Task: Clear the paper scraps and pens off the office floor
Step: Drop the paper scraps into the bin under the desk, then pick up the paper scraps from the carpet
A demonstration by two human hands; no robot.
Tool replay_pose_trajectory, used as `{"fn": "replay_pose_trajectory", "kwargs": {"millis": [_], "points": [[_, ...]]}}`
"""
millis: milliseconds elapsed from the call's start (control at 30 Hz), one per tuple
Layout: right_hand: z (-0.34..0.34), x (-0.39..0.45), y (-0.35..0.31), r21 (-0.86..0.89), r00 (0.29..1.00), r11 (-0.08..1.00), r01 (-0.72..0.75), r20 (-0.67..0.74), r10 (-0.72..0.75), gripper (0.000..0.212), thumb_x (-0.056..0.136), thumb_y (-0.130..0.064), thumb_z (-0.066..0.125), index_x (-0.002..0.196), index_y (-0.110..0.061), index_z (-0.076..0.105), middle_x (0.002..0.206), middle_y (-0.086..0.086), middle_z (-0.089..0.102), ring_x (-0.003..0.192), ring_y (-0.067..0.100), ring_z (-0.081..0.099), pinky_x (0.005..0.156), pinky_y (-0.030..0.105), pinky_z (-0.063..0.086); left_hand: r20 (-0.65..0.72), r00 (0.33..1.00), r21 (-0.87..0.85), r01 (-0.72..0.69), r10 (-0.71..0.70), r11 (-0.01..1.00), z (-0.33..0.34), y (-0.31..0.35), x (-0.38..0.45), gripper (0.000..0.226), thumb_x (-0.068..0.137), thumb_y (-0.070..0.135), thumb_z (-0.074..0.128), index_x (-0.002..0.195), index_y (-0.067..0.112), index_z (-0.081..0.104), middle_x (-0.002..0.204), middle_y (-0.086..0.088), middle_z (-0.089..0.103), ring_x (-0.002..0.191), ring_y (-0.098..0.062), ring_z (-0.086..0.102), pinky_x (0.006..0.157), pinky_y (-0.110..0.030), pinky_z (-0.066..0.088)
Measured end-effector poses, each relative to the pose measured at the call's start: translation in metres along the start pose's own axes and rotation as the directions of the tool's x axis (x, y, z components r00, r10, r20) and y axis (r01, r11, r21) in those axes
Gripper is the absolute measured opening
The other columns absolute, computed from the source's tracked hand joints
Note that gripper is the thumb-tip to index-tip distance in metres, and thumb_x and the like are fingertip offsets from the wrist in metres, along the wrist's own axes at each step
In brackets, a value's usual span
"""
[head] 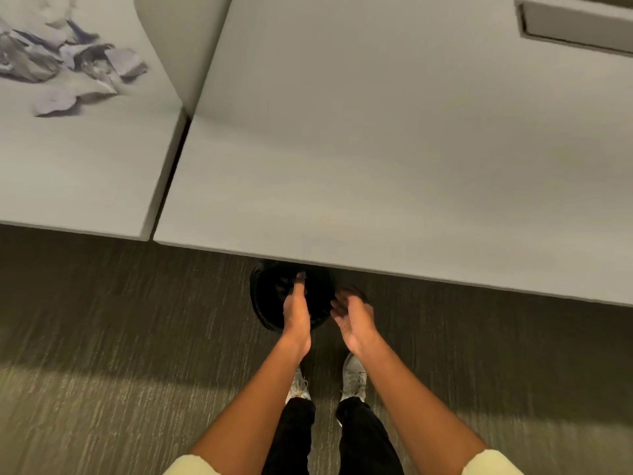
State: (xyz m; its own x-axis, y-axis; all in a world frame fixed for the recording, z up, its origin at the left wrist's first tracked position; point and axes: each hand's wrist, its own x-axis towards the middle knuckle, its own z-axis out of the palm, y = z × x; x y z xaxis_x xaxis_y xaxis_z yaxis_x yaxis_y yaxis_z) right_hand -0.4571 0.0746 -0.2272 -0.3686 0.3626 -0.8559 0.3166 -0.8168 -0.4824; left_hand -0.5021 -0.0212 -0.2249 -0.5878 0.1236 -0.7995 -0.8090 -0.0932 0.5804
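We look down on a large pale grey desk (376,149) that fills the upper half of the view, from about ten o'clock round to three o'clock. A second desk of the same grey (85,166) butts against it on the left, with a thin dark seam between them. Below both runs the carpet floor (102,337), olive-grey with a fine streaked weave, taking up the whole lower half.

At one o'clock, near the far edge of the large desk, sits a long recessed slot (575,27), darker than the surface around it.

At ten to eleven o'clock, on the left desk, lies a heap of crumpled paper scraps (68,63), white and bluish, loosely scattered and blurred.

At the centre, half tucked under the front edge of the large desk, stands a round black waste bin (270,293) on the carpet.

Our left hand (297,310) reaches over the mouth of the bin, fingers straight and held together, gripping nothing. Our right hand (352,317) hovers just beside the bin's right rim, palm turned inward, fingers loosely spread and holding nothing.

At six o'clock our two pale sneakers (354,377) stand on the carpet, below black trouser legs (363,440).
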Motion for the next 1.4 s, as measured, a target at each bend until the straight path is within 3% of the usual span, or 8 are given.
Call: {"fn": "replay_pose_trajectory", "kwargs": {"millis": [300,433,633,833,1033,1200,1300,1400], "points": [[-0.083,-0.034,-0.022,0.192,0.996,0.979,0.072,-0.066,-0.061,0.021,0.095,-0.015,0.058,0.115,-0.01,0.061,0.11,0.014,0.066,0.106,0.026,0.063,0.094,0.039,0.05,0.234,0.969,0.331,-0.009,-0.073,0.944,0.06,-0.034,-0.069,0.048,0.097,0.046,0.045,0.137,0.019,0.048,0.14,-0.003,0.05,0.135,-0.02,0.042,0.115,-0.042,0.031],[-0.129,-0.05,-0.03,0.309,0.989,0.943,0.119,-0.126,-0.083,0.019,0.095,-0.014,0.056,0.113,-0.01,0.061,0.111,0.018,0.067,0.1,0.028,0.067,0.081,0.037,0.056,0.382,0.919,0.477,-0.104,-0.099,0.873,0.095,-0.058,-0.099,0.023,0.098,0.037,0.048,0.106,0.023,0.063,0.111,0.004,0.065,0.115,-0.015,0.057,0.089,-0.027,0.045],[-0.216,-0.07,-0.04,0.453,0.961,0.87,0.195,-0.263,-0.078,0.018,0.095,-0.012,0.056,0.112,-0.006,0.061,0.099,0.018,0.067,0.083,0.027,0.069,0.067,0.034,0.058,0.467,0.866,0.668,-0.212,-0.18,0.714,0.153,-0.109,-0.14,0.026,0.097,0.036,0.049,0.103,0.019,0.068,0.103,-0.003,0.07,0.102,-0.017,0.065,0.075,-0.024,0.047],[-0.32,-0.096,-0.053,0.563,0.926,0.781,0.269,-0.375,-0.049,0.01,0.095,-0.013,0.056,0.103,-0.011,0.062,0.079,0.008,0.067,0.067,0.018,0.065,0.063,0.028,0.055,0.527,0.808,0.749,-0.296,-0.264,0.593,0.222,-0.178,-0.188,0.021,0.098,0.035,0.048,0.102,0.023,0.064,0.103,-0.003,0.068,0.098,-0.014,0.064,0.074,-0.024,0.049],[-0.424,-0.121,-0.067,0.645,0.885,0.666,0.374,-0.462,-0.049,0.006,0.096,-0.012,0.055,0.097,-0.014,0.06,0.079,0.006,0.063,0.069,0.018,0.06,0.064,0.029,0.049,0.573,0.758,0.766,-0.359,-0.312,0.534,0.285,-0.258,-0.239,0.018,0.099,0.03,0.049,0.091,0.021,0.062,0.086,0.001,0.065,0.078,-0.011,0.06,0.066,-0.025,0.049],[-0.512,-0.148,-0.065,0.687,0.846,0.578,0.441,-0.532,-0.013,0.007,0.096,-0.014,0.054,0.094,-0.017,0.059,0.08,0.004,0.062,0.07,0.015,0.059,0.065,0.028,0.047,0.603,0.693,0.789,-0.445,-0.395,0.424,0.328,-0.324,-0.279,0.02,0.097,0.037,0.049,0.102,0.023,0.062,0.1,0.001,0.063,0.095,-0.016,0.058,0.084,-0.034,0.047],[-0.56,-0.165,-0.059,0.701,0.818,0.524,0.484,-0.575,0.013,0.006,0.096,-0.014,0.054,0.095,-0.017,0.059,0.082,0.004,0.063,0.071,0.015,0.059,0.065,0.029,0.047,0.624,0.645,0.782,-0.509,-0.442,0.361,0.348,-0.358,-0.305,0.018,0.096,0.04,0.049,0.094,0.027,0.061,0.099,0.002,0.064,0.096,-0.015,0.059,0.081,-0.034,0.047],[-0.598,-0.18,-0.055,0.716,0.786,0.454,0.531,-0.616,0.052,0.005,0.096,-0.014,0.054,0.095,-0.016,0.059,0.082,0.004,0.063,0.072,0.016,0.059,0.065,0.029,0.047,0.619,0.614,0.779,-0.558,-0.49,0.285,0.363,-0.388,-0.325,0.019,0.096,0.039,0.05,0.095,0.025,0.062,0.104,-0.001,0.064,0.102,-0.018,0.059,0.096,-0.041,0.046]]}}
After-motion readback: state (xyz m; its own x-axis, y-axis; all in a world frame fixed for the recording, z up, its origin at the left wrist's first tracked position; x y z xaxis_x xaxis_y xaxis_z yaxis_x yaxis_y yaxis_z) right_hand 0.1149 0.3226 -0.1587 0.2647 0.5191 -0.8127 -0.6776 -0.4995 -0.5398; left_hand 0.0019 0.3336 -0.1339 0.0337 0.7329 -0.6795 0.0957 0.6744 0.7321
